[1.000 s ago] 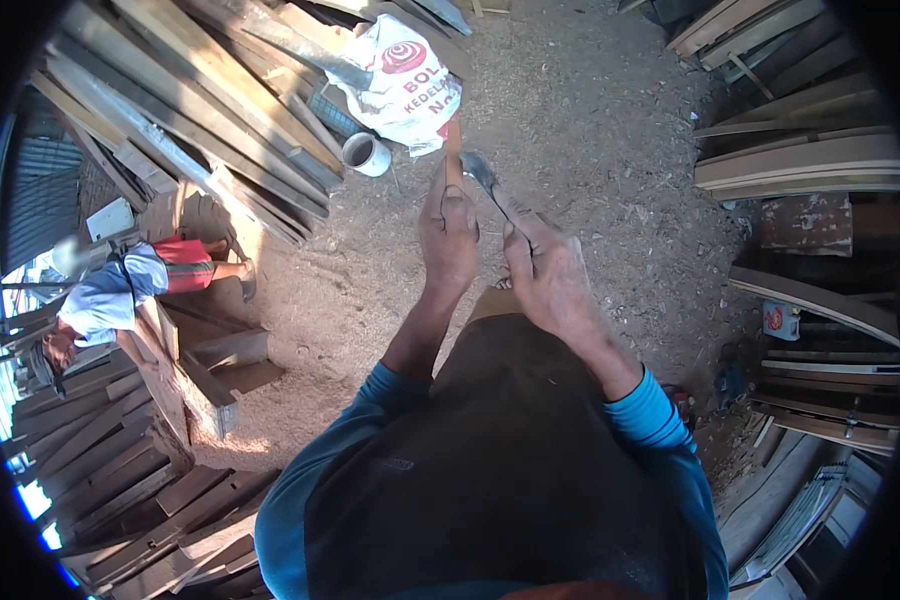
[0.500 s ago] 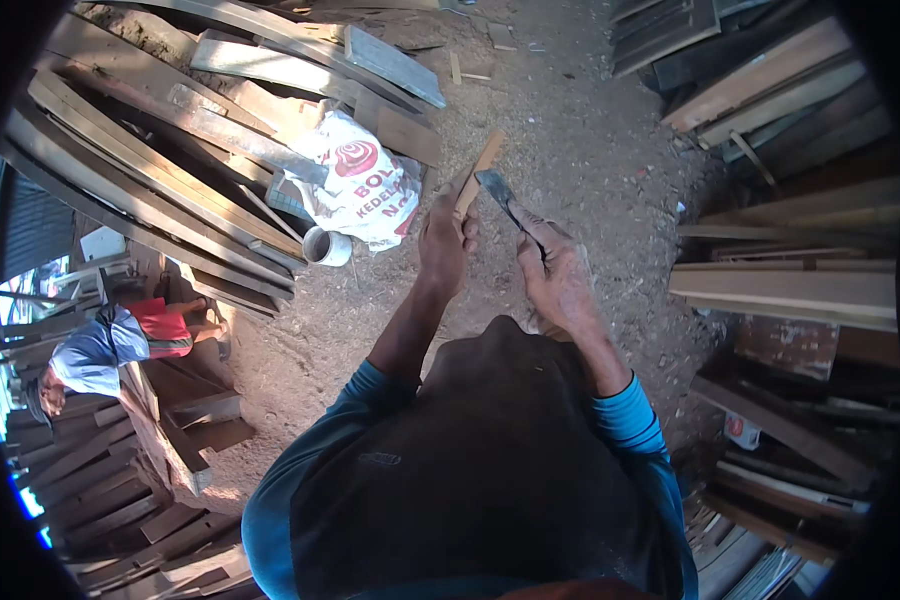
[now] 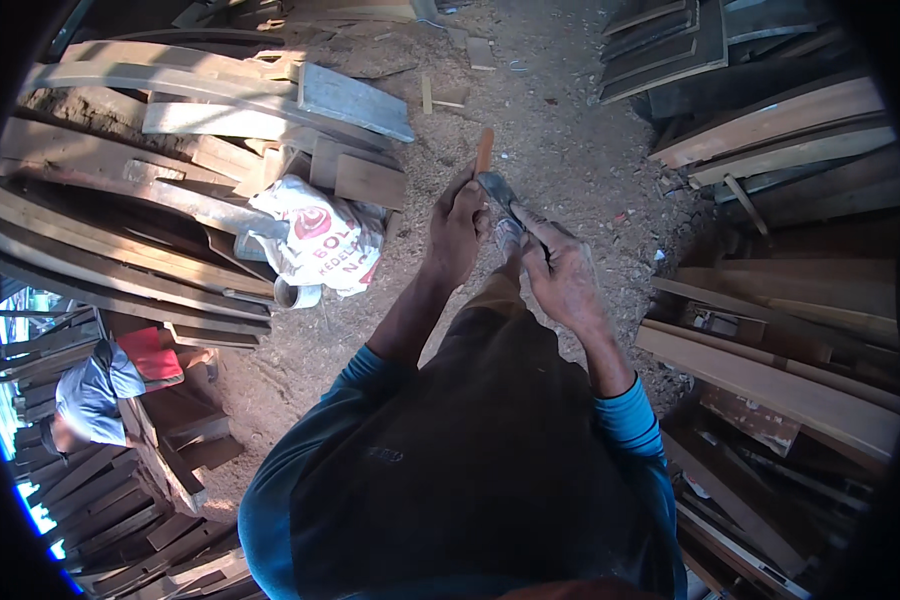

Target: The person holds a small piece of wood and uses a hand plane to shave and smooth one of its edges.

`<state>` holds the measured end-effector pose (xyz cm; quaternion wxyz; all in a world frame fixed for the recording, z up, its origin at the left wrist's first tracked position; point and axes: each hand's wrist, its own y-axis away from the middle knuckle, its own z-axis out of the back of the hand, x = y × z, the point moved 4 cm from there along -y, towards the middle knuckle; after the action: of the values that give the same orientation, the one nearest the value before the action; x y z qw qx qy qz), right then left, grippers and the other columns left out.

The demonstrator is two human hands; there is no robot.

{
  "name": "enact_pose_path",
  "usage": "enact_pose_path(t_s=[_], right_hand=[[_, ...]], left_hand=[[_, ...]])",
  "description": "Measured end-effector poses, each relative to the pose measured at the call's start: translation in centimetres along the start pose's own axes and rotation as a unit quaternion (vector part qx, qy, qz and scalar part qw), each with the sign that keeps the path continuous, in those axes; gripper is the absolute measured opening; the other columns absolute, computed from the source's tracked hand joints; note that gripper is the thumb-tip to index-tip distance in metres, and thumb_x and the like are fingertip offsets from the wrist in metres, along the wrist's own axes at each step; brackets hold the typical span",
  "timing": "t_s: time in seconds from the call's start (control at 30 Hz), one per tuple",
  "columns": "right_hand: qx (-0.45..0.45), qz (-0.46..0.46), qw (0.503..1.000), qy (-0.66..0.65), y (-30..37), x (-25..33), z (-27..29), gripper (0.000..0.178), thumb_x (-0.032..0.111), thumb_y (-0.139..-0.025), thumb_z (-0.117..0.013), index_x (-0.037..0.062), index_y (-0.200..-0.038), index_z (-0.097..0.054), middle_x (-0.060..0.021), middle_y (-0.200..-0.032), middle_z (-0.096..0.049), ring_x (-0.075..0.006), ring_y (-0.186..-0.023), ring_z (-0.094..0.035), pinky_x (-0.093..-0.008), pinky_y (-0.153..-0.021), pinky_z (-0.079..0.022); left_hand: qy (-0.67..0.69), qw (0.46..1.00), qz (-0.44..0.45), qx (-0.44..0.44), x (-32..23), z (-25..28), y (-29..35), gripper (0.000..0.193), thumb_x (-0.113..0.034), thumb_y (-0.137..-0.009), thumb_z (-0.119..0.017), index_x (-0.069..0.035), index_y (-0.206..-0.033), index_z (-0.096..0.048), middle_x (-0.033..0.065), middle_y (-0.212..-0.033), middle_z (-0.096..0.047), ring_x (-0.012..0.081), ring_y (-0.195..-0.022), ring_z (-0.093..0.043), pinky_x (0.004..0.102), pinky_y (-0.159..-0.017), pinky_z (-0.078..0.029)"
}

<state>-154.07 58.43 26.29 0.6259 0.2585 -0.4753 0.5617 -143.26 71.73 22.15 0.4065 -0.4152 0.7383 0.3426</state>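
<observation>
My left hand (image 3: 457,225) is closed around a short, narrow strip of wood (image 3: 485,150), whose orange-brown end sticks out beyond the fingers. Close beside it, my right hand (image 3: 562,265) grips a knife-like tool with a broad, dark flat blade (image 3: 496,187). The blade's tip lies against or just over the strip near my left fingers; whether they touch I cannot tell. My right fingers hide most of the tool's handle. Below the hands my foot (image 3: 510,240) shows between my wrists.
Long planks (image 3: 130,235) are piled at the left, beside a white printed sack (image 3: 320,235) and a small pale cup (image 3: 297,294). More boards (image 3: 770,375) stack up at the right. A person in red shorts (image 3: 150,358) bends over timber at the far left. Wood chips litter the dirt floor (image 3: 560,110).
My view has shifted, so the sack and left planks sit lower and further left. The blade and wood strip are closer together. My leg and foot have come into view beneath my hands.
</observation>
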Motion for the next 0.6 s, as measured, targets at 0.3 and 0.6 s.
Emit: enact_pose_path(t_s=[0.3, 0.6], right_hand=[[-0.03, -0.011, 0.999, -0.041, -18.3, -9.4, 4.0, 0.043, 0.005, -0.096, -0.054, -0.0031, -0.138, -0.062, -0.0266, -0.099, -0.069, -0.039, -0.082, -0.069, -0.0434, -0.078, -0.055], [-0.036, -0.086, 0.995, -0.022, -38.5, -17.1, 9.4, 0.043, 0.006, -0.097, -0.052, -0.0014, -0.139, -0.061, -0.0281, -0.102, -0.07, -0.0404, -0.092, -0.072, -0.0432, -0.088, -0.056]], left_hand=[[-0.129, 0.987, -0.092, -0.003, 2.0, -5.7, -23.9, 0.053, -0.028, -0.112, -0.036, -0.003, -0.159, -0.037, -0.0016, -0.079, -0.052, 0.0066, -0.064, -0.047, 0.024, -0.056, -0.043], [-0.14, 0.988, -0.06, 0.027, 2.6, -10.5, -41.5, 0.063, -0.041, -0.113, -0.04, 0.0, -0.16, -0.032, -0.0024, -0.081, -0.05, 0.0062, -0.067, -0.045, 0.0232, -0.058, -0.043]])
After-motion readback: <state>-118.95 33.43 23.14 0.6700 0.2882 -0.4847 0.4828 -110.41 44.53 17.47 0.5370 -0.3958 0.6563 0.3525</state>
